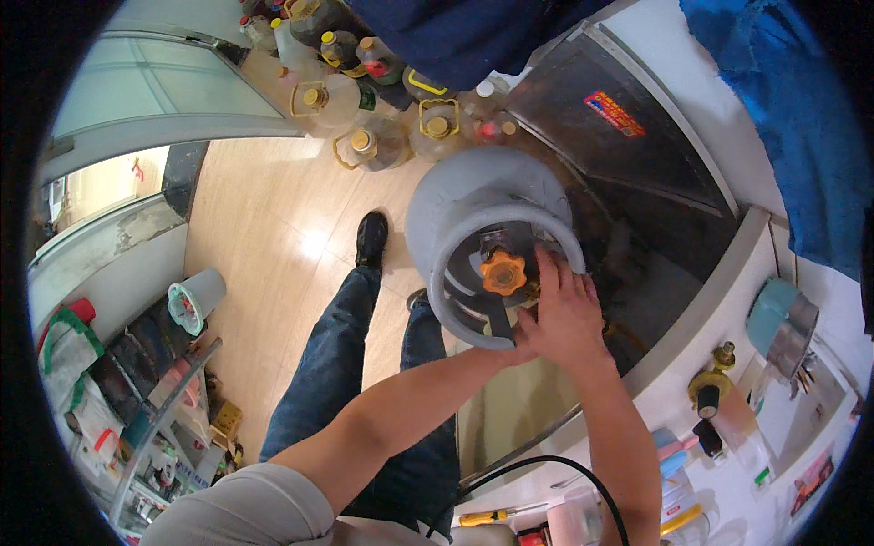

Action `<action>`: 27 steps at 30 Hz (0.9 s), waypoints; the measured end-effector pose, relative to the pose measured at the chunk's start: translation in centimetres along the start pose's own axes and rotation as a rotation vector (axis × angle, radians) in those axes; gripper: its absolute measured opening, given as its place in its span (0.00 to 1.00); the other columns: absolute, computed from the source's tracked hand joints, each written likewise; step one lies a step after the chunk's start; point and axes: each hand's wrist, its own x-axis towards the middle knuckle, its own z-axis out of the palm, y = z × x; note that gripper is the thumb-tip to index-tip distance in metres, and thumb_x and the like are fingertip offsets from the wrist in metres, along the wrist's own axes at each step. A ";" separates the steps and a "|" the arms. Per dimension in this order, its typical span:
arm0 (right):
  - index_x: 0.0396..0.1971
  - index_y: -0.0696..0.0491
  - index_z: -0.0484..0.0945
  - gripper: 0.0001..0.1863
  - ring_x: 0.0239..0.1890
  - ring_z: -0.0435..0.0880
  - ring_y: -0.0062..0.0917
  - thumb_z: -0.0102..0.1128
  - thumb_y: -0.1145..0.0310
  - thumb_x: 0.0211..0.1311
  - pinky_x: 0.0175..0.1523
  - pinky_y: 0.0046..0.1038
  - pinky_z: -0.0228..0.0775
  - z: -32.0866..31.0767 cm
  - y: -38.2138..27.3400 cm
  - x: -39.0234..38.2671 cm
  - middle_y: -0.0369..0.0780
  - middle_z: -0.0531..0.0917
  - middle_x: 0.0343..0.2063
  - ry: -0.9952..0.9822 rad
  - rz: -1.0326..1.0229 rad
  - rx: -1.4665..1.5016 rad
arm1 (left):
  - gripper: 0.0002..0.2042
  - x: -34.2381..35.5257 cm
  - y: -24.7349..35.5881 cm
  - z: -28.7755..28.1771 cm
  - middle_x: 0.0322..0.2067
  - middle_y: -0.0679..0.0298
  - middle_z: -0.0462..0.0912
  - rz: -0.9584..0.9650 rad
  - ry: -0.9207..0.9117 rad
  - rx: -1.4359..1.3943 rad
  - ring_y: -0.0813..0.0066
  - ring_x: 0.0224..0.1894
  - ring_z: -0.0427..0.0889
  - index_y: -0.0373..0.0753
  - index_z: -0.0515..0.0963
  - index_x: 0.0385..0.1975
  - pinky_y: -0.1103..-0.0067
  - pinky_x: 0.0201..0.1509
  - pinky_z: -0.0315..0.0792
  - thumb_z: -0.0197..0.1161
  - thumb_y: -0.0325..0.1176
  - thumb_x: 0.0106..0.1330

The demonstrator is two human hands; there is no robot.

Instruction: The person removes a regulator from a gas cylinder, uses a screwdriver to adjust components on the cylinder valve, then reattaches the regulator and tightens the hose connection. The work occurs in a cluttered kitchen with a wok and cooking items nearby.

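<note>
A grey gas cylinder stands in front of me, its round collar circling an orange valve handwheel. My right hand lies over the collar's right side and grips the cylinder there, index finger and thumb reaching inside beside the valve. What its fingertips press on is partly hidden. Crossing from the lower left, my left arm ends at the collar's near edge. The left hand is tucked behind the right one, so its fingers do not show.
Several plastic jugs crowd the floor beyond the cylinder. Along the right runs a white counter edge carrying a brass regulator. Low by my right forearm loops a black cable. Leftward are a white bin and a cluttered shelf.
</note>
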 end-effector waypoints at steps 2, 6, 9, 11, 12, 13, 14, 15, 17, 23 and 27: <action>0.71 0.54 0.61 0.42 0.56 0.82 0.49 0.69 0.62 0.57 0.71 0.51 0.62 0.4 0.1 0.2 0.50 0.83 0.54 -0.042 0.082 0.022 | 0.26 0.2 -0.3 0.2 0.64 0.55 0.74 -0.032 -0.014 0.011 0.60 0.66 0.71 0.37 0.70 0.66 0.69 0.69 0.67 0.65 0.37 0.69; 0.69 0.53 0.63 0.41 0.54 0.83 0.46 0.70 0.61 0.56 0.69 0.51 0.65 -0.3 0.9 0.1 0.47 0.83 0.53 -0.078 0.022 -0.023 | 0.27 0.2 1.2 -0.3 0.65 0.53 0.72 -0.086 -0.003 -0.096 0.60 0.66 0.70 0.35 0.68 0.66 0.68 0.69 0.67 0.64 0.38 0.70; 0.67 0.54 0.64 0.38 0.51 0.84 0.45 0.69 0.62 0.59 0.69 0.51 0.65 -1.0 0.4 0.2 0.45 0.84 0.50 -0.034 0.009 -0.097 | 0.27 -0.2 1.1 0.3 0.64 0.52 0.73 0.024 0.029 -0.117 0.62 0.65 0.70 0.33 0.67 0.66 0.69 0.68 0.68 0.64 0.38 0.70; 0.68 0.54 0.64 0.36 0.49 0.85 0.45 0.66 0.63 0.61 0.69 0.51 0.65 0.0 0.0 0.1 0.45 0.85 0.47 0.040 -0.041 -0.104 | 0.27 0.0 -1.1 1.1 0.63 0.53 0.73 0.076 0.037 -0.142 0.63 0.64 0.71 0.34 0.68 0.66 0.69 0.67 0.69 0.65 0.38 0.70; 0.68 0.54 0.64 0.36 0.49 0.85 0.45 0.66 0.63 0.61 0.69 0.51 0.65 0.5 0.0 0.2 0.46 0.85 0.48 0.036 -0.035 -0.100 | 0.27 0.7 -2.8 1.4 0.63 0.53 0.73 0.074 0.037 -0.174 0.64 0.64 0.71 0.34 0.68 0.66 0.70 0.67 0.69 0.65 0.38 0.70; 0.68 0.54 0.63 0.36 0.50 0.85 0.45 0.65 0.62 0.62 0.69 0.52 0.65 1.5 0.5 0.1 0.46 0.85 0.50 0.031 -0.019 -0.090 | 0.27 0.9 -2.7 1.3 0.63 0.54 0.73 0.063 0.029 -0.203 0.64 0.64 0.71 0.34 0.68 0.66 0.70 0.66 0.70 0.65 0.38 0.70; 0.69 0.54 0.63 0.36 0.51 0.84 0.46 0.65 0.62 0.62 0.69 0.52 0.64 2.1 0.9 -0.1 0.47 0.84 0.51 0.026 -0.002 -0.080 | 0.28 0.9 -2.7 1.4 0.63 0.53 0.73 0.048 0.040 -0.194 0.63 0.64 0.72 0.34 0.68 0.66 0.70 0.66 0.69 0.65 0.38 0.70; 0.69 0.54 0.63 0.38 0.53 0.83 0.46 0.67 0.61 0.60 0.69 0.51 0.64 1.9 1.2 -0.3 0.48 0.83 0.52 -0.005 0.056 -0.047 | 0.28 0.6 -0.6 1.0 0.63 0.53 0.73 0.026 0.050 -0.183 0.62 0.64 0.72 0.34 0.68 0.66 0.69 0.67 0.69 0.65 0.38 0.69; 0.69 0.54 0.63 0.42 0.57 0.80 0.46 0.72 0.59 0.55 0.69 0.49 0.64 0.4 1.1 -0.8 0.49 0.81 0.55 -0.075 0.155 0.013 | 0.28 0.2 0.3 0.9 0.63 0.52 0.73 -0.003 0.025 -0.215 0.61 0.64 0.72 0.35 0.69 0.65 0.68 0.67 0.69 0.66 0.38 0.69; 0.68 0.53 0.64 0.40 0.53 0.82 0.44 0.70 0.59 0.56 0.69 0.48 0.65 -0.5 -1.2 0.5 0.47 0.84 0.51 -0.015 0.112 -0.103 | 0.26 1.8 -6.8 2.4 0.65 0.53 0.71 0.056 0.117 -0.092 0.63 0.65 0.71 0.35 0.69 0.64 0.68 0.69 0.67 0.64 0.36 0.69; 0.68 0.51 0.63 0.43 0.55 0.81 0.46 0.73 0.56 0.53 0.69 0.49 0.65 1.3 0.9 -1.9 0.47 0.83 0.52 0.053 0.274 -0.077 | 0.29 0.2 2.6 -0.4 0.67 0.55 0.70 -0.262 -0.069 -0.213 0.63 0.67 0.70 0.36 0.66 0.68 0.68 0.71 0.65 0.64 0.36 0.69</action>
